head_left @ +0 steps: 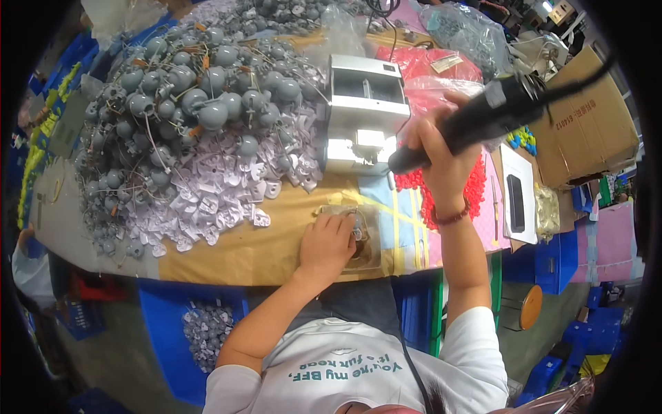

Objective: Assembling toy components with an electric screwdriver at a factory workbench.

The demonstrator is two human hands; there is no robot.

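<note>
My right hand (447, 160) is wrapped round a black electric screwdriver (486, 114), lifted over the right side of the table. The screwdriver's front end points left, by the near side of a white and silver screw feeder (367, 103). My left hand (327, 241) rests at a small clear fixture block (371, 257) near the table's front edge. Its fingers curl against a small grey rounded part (357, 226) there, mostly covered by them. To the left lie a large heap of grey balls with wires (214, 114) and a pile of white plastic pieces (214, 200).
Small red parts (476, 183) lie under my right wrist. Farther right are a dark flat device (515, 203) on white paper and a cardboard box (586, 124). Red plastic bags (441, 69) sit behind the feeder. A blue bin (162, 310) stands below the front edge.
</note>
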